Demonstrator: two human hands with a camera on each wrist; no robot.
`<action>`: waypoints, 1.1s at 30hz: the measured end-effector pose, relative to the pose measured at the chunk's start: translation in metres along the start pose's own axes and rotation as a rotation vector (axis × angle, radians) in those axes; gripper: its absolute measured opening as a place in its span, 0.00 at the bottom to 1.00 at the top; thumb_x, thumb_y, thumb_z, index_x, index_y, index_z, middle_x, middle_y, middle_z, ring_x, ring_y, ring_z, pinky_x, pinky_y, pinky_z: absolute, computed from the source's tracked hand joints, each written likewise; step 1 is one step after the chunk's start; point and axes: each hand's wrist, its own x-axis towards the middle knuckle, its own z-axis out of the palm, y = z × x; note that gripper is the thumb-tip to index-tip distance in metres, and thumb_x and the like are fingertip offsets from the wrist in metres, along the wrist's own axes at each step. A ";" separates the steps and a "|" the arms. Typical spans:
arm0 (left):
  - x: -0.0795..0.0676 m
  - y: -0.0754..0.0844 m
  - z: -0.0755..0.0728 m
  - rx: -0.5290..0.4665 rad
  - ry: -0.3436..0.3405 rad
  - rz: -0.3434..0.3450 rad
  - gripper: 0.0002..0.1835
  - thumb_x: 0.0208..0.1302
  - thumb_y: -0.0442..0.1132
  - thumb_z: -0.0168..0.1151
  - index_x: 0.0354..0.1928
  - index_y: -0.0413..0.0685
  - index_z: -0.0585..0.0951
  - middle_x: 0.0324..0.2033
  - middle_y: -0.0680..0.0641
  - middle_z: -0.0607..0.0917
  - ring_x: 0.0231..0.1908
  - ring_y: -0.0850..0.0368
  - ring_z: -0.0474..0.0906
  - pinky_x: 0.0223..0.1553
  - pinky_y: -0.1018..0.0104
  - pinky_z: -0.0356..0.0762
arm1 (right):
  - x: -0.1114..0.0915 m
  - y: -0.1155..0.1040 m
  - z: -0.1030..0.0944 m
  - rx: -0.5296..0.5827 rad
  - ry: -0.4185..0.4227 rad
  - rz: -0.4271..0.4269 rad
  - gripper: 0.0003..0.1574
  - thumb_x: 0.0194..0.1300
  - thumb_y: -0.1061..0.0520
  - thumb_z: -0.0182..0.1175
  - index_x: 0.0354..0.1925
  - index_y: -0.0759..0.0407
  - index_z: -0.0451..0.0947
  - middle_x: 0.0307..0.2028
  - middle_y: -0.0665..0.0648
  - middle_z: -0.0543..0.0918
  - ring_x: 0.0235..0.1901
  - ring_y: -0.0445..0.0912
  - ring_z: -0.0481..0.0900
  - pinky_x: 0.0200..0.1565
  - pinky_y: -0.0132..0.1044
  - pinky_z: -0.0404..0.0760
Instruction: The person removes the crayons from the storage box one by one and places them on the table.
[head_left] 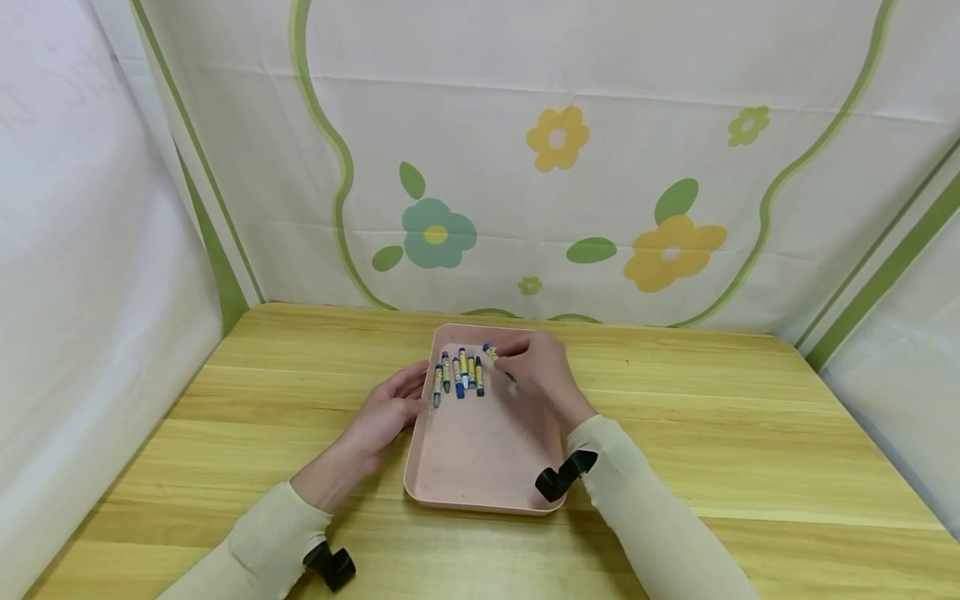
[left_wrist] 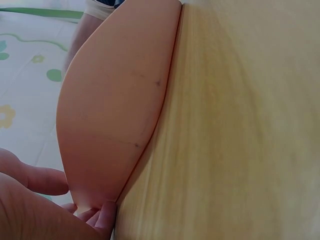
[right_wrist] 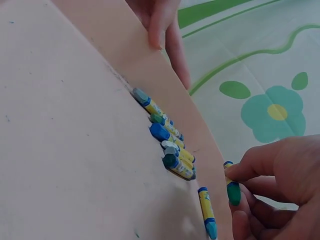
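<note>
pinching a small crayon [right_wrist: 233, 194] between thumb and fingers, the right hand [head_left: 543, 371] is over the far right part of a pink tray [head_left: 487, 458]. the held crayon has a green tip, a blue end and a yellow wrapper, and i cannot tell whether it touches the tray. below the right hand, by the far wall, lies a single teal-tipped crayon [right_wrist: 206, 204]. just to the left of that hand, between it and the left hand [head_left: 382, 417], a group of crayons [head_left: 462, 365] lies on the tray floor, several side by side and touching, with blue, white, grey and green tips or ends among them. the one nearest the left hand lies along the left wall.

the left hand grips the left side of the tray, its thumb at the rim and its other fingers bent against the outer wall. nearer the body than both hands, the tray floor bears small dark marks. under the tray and on both sides of the hands is a wooden table [head_left: 712, 417]; beyond the hands hangs a white cloth [head_left: 487, 167] printed with flowers and leaves. black straps [head_left: 566, 475] sit on the pale sleeves [head_left: 652, 508] behind each hand.
</note>
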 end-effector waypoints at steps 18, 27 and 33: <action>0.001 -0.001 0.000 -0.007 0.005 -0.006 0.37 0.75 0.27 0.50 0.84 0.45 0.57 0.83 0.40 0.61 0.83 0.41 0.56 0.82 0.45 0.58 | -0.001 0.013 -0.039 0.072 0.086 -0.038 0.12 0.68 0.55 0.72 0.49 0.51 0.93 0.52 0.57 0.92 0.50 0.51 0.89 0.47 0.39 0.89; -0.002 0.001 -0.001 -0.004 -0.007 0.006 0.37 0.75 0.27 0.50 0.84 0.44 0.57 0.83 0.39 0.60 0.83 0.40 0.55 0.82 0.43 0.58 | 0.004 0.029 -0.061 0.114 0.188 -0.040 0.13 0.66 0.53 0.73 0.48 0.54 0.93 0.49 0.58 0.93 0.51 0.50 0.86 0.43 0.34 0.82; 0.000 -0.001 -0.002 -0.006 -0.006 0.003 0.37 0.75 0.27 0.50 0.84 0.45 0.58 0.83 0.39 0.61 0.83 0.40 0.56 0.82 0.43 0.58 | 0.003 0.045 -0.075 0.142 0.224 -0.007 0.14 0.65 0.54 0.73 0.49 0.55 0.93 0.46 0.54 0.93 0.47 0.46 0.84 0.41 0.32 0.82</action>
